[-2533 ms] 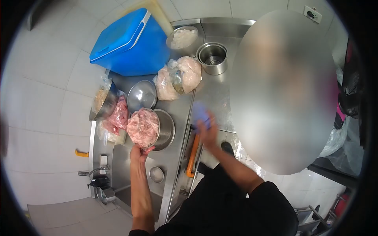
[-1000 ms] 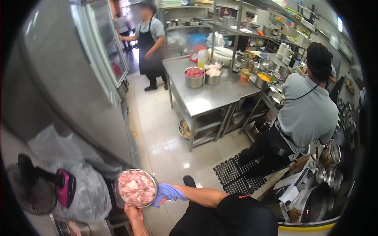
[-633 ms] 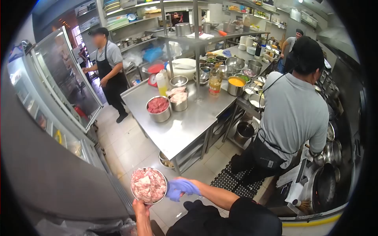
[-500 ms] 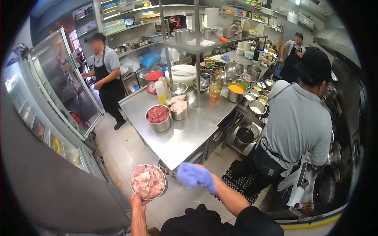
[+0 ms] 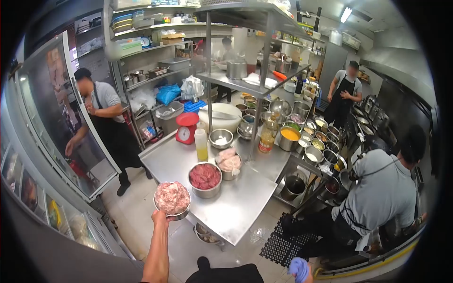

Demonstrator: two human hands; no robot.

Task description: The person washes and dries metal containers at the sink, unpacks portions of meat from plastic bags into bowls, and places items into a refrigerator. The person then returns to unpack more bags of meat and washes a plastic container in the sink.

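Note:
My left hand [image 5: 160, 217] grips the near side of a round metal container [image 5: 181, 216], fingers partly hidden beneath it. Pale pink chopped meat [image 5: 172, 197] is heaped above its rim. The container is held beside the left edge of the steel table [image 5: 236, 214]. On that table, close by, sit a metal pot of red meat [image 5: 205, 176] and a metal pot of pale raw meat [image 5: 230, 162]. Low at the bottom edge is my right hand [image 5: 298, 268] in a bluish-purple glove, partly cut off, its fingers not clearly visible.
An open glass fridge door [image 5: 71, 118] stands at left, with a person [image 5: 106, 113] behind it. Another person [image 5: 377, 193] bends at the stove on the right. A squeeze bottle [image 5: 201, 145] and red scale [image 5: 187, 127] stand on the table. Below is a floor mat [image 5: 288, 240].
The view has shifted toward the table. My left hand has carried the meat container forward, close to the table. My right hand has dropped back to the lower right.

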